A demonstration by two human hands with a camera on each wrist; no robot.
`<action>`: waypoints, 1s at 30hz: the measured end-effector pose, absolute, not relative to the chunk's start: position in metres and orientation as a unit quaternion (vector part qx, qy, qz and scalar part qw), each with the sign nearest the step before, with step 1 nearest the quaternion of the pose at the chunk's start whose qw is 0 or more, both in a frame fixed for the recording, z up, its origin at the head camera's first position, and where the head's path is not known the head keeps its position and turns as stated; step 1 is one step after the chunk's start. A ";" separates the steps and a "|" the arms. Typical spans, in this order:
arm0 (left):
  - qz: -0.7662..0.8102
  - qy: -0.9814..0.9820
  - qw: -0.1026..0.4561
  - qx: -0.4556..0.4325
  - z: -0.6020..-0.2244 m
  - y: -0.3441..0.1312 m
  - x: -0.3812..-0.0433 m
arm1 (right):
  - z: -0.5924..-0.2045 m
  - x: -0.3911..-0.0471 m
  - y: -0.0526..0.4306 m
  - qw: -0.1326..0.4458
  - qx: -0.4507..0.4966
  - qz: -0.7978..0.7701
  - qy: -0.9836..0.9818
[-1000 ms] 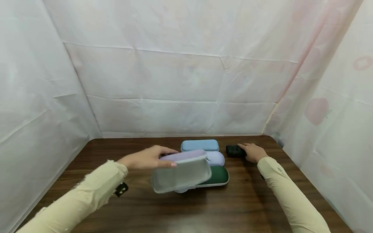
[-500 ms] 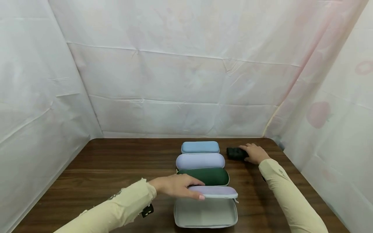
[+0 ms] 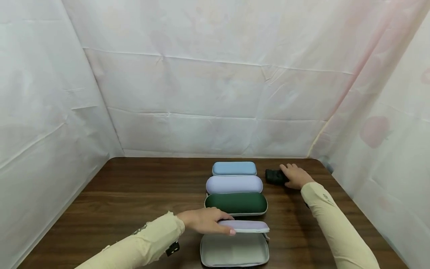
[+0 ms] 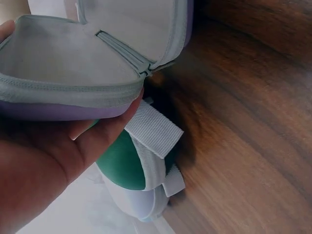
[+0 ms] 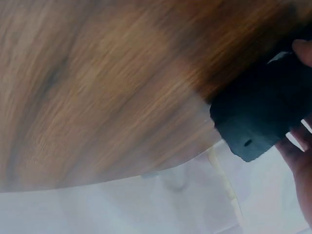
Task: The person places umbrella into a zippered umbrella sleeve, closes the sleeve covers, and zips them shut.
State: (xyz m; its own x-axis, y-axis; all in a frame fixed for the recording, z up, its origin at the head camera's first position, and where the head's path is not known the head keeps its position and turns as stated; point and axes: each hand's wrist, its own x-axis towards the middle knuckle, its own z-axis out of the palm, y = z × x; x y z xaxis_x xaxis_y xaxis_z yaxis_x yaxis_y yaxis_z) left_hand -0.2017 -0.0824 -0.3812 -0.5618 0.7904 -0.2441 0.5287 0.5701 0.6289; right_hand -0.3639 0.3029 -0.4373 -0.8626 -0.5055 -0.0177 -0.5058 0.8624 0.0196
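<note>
An unzipped lilac glasses case with a pale grey lining stands at the near end of a row of cases. My left hand holds its raised lid, thumb on the near side and fingers behind. In the left wrist view, the zip and the folded side gusset show at the case's corner. Just behind it lies a zipped dark green case. At the back right, my right hand grips one end of a small black block-like object, thumb on one side and fingertips on the other.
Beyond the green case lie a lavender case and a light blue case, both closed. Everything rests on a dark wooden table. White sheeting hangs behind the table and along both sides.
My left hand has brought the lilac case from the left, over the row, down to the row's near end. The lid now sits a little lower. My right hand stays on the black object.
</note>
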 end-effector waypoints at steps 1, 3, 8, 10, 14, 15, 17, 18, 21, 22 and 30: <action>0.253 0.847 0.261 0.388 -0.382 -0.082 -0.202 | -0.437 -0.363 0.305 0.001 -0.265 0.012 0.964; 0.256 0.846 0.264 0.386 -0.383 -0.081 -0.203 | -0.437 -0.358 0.310 -0.005 -0.260 0.009 0.966; 0.251 0.849 0.269 0.380 -0.385 -0.081 -0.206 | -0.433 -0.347 0.320 -0.005 -0.249 0.010 0.968; 0.249 0.851 0.270 0.375 -0.386 -0.082 -0.208 | -0.430 -0.343 0.321 -0.013 -0.251 0.016 0.968; 0.251 0.854 0.269 0.367 -0.387 -0.085 -0.212 | -0.424 -0.334 0.321 -0.049 -0.261 0.022 0.964; 0.253 0.854 0.269 0.367 -0.387 -0.086 -0.212 | -0.422 -0.331 0.321 -0.056 -0.263 0.020 0.963; 0.261 0.849 0.273 0.369 -0.387 -0.087 -0.213 | -0.417 -0.323 0.321 -0.065 -0.268 0.013 0.961; 0.266 0.846 0.275 0.371 -0.388 -0.087 -0.213 | -0.415 -0.318 0.321 -0.069 -0.269 0.010 0.961; 0.280 0.837 0.277 0.379 -0.389 -0.088 -0.213 | -0.407 -0.301 0.319 -0.075 -0.278 -0.002 0.958; 0.282 0.837 0.274 0.380 -0.389 -0.089 -0.213 | -0.403 -0.295 0.317 -0.078 -0.284 -0.007 0.956; 0.287 0.846 0.260 0.365 -0.390 -0.094 -0.213 | -0.384 -0.247 0.300 -0.088 -0.340 -0.052 0.935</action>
